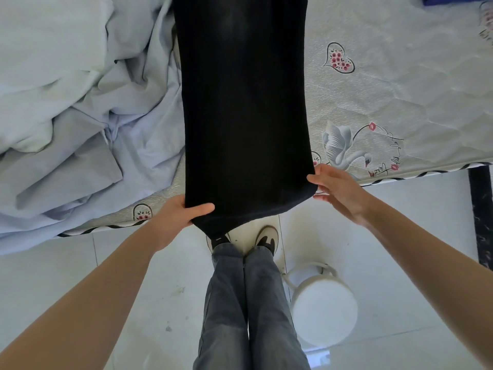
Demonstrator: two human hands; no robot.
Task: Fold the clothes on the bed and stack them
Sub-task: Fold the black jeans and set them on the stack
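Observation:
A long black garment lies stretched across the bed, running from the far side to the near edge, where its end hangs over. My left hand grips the near left corner, thumb on top of the cloth. At the near right corner my right hand has its thumb on the cloth and its fingers under the edge. The garment's far end runs out of view at the top.
A crumpled pale blue sheet or quilt fills the left of the bed. A dark blue item shows at the top right corner. A white round stool stands on the tiled floor by my right foot. A dark bed frame post stands at right.

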